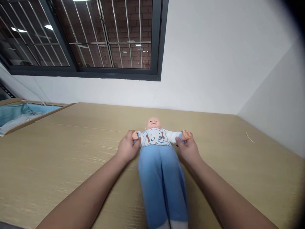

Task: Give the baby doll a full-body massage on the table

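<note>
A baby doll (153, 123) lies on its back on the tan table, its head toward the wall and its legs toward me. It wears a white top with an elephant print (156, 137) and light blue trousers (159, 171). At the doll's arm on the left side, my left hand (128, 146) is closed around the wrist and cuff. My right hand (188, 148) grips the other sleeve near its blue cuff, with the doll's small hand showing above my fingers. Both doll arms are stretched out sideways.
The tan tabletop (71, 152) reaches back to a white wall (202, 57). At the far left is a wooden-edged box (40, 119) with light blue cloth and clear plastic inside. A thin pale strand (250, 137) lies on the right. A dark-framed barred window (114, 72) is above.
</note>
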`<state>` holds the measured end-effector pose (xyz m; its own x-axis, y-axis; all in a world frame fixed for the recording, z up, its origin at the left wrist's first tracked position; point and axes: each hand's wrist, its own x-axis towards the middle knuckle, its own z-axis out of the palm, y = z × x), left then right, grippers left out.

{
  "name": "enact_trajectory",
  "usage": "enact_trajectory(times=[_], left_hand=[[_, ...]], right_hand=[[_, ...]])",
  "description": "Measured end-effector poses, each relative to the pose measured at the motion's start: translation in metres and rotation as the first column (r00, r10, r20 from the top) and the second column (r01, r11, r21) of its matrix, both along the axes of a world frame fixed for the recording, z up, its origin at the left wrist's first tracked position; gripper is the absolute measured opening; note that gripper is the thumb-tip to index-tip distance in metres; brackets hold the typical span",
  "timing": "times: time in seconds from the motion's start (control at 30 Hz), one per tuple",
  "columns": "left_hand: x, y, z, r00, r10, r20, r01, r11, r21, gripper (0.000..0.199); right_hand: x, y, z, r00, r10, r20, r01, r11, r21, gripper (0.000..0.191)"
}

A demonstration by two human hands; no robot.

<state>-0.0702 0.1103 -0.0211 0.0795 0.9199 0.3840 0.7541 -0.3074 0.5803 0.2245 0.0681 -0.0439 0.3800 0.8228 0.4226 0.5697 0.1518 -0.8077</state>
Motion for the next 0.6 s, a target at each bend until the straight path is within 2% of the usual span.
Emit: enact_trajectory(times=[0.13, 0.2, 0.3, 0.4, 0.5, 0.6], left_hand=[[0.012, -0.015, 0.017, 0.949, -0.077, -0.304, 0.078, 0.997, -0.009, 0.018], [0.015, -0.019, 0.022, 0.914, -0.116, -0.389, 0.122, 0.992, -0.008, 0.018], [0.017, -0.024, 0.027, 0.869, -0.170, -0.465, 0.187, 0.982, -0.010, 0.018], [0.019, -0.029, 0.028, 0.826, -0.206, -0.524, 0.238, 0.971, -0.006, 0.015], [0.023, -0.034, 0.028, 0.793, -0.262, -0.550, 0.300, 0.954, -0.023, 0.015], [0.027, -0.038, 0.030, 0.778, -0.315, -0.543, 0.345, 0.937, -0.049, 0.018]], right_hand=[[-0.016, -0.017, 0.024, 0.963, 0.106, 0.247, -0.070, 0.986, -0.152, 0.036], [-0.024, -0.025, 0.038, 0.904, 0.160, 0.397, -0.079, 0.974, -0.213, 0.031], [-0.033, -0.035, 0.054, 0.769, 0.239, 0.593, -0.081, 0.956, -0.281, 0.028], [-0.041, -0.042, 0.059, 0.610, 0.304, 0.732, -0.070, 0.940, -0.333, 0.029], [-0.049, -0.048, 0.055, 0.450, 0.337, 0.827, -0.023, 0.930, -0.367, 0.045], [-0.057, -0.052, 0.052, 0.362, 0.343, 0.867, 0.019, 0.927, -0.374, 0.055]])
